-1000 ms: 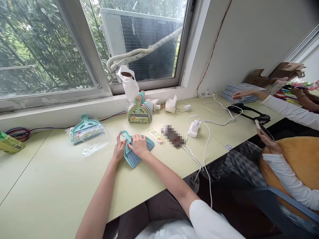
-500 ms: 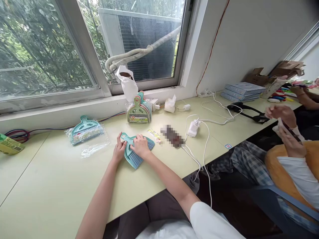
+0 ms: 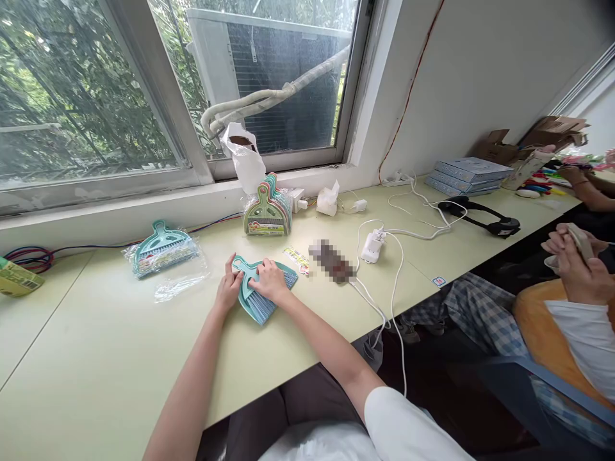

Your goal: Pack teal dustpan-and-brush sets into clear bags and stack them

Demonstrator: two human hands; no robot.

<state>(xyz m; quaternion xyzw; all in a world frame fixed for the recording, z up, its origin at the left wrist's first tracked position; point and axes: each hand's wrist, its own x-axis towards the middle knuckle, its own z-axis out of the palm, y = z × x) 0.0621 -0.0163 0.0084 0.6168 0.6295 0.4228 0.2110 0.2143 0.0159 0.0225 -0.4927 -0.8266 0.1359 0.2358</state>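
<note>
A teal mini dustpan (image 3: 243, 296) lies on the table in front of me, with a matching hand brush (image 3: 262, 308) nested in it, its blue bristles fanned toward me and to the right. My left hand (image 3: 229, 289) grips the dustpan's left edge beside the handle, thumb on top. Over the middle of the set, my right hand (image 3: 270, 282) has its fingers curled on the brush's body and hides part of it. A printed label card (image 3: 296, 260) lies just right of the set. Left of my hands is an empty clear plastic wrapper (image 3: 180, 286).
A bagged dustpan set (image 3: 163, 250) lies at the left; several more stand stacked (image 3: 267, 208) by the sill. To the right are a blurred-out object (image 3: 334, 262), a white charger (image 3: 373, 246) with cables, and headphones (image 3: 480, 218). A co-worker's hands (image 3: 579, 266) hold a phone.
My hands and the dustpan set stay nearly still. The view shifts slightly. At the right, the co-worker's hands have moved outward and come together around the phone.
</note>
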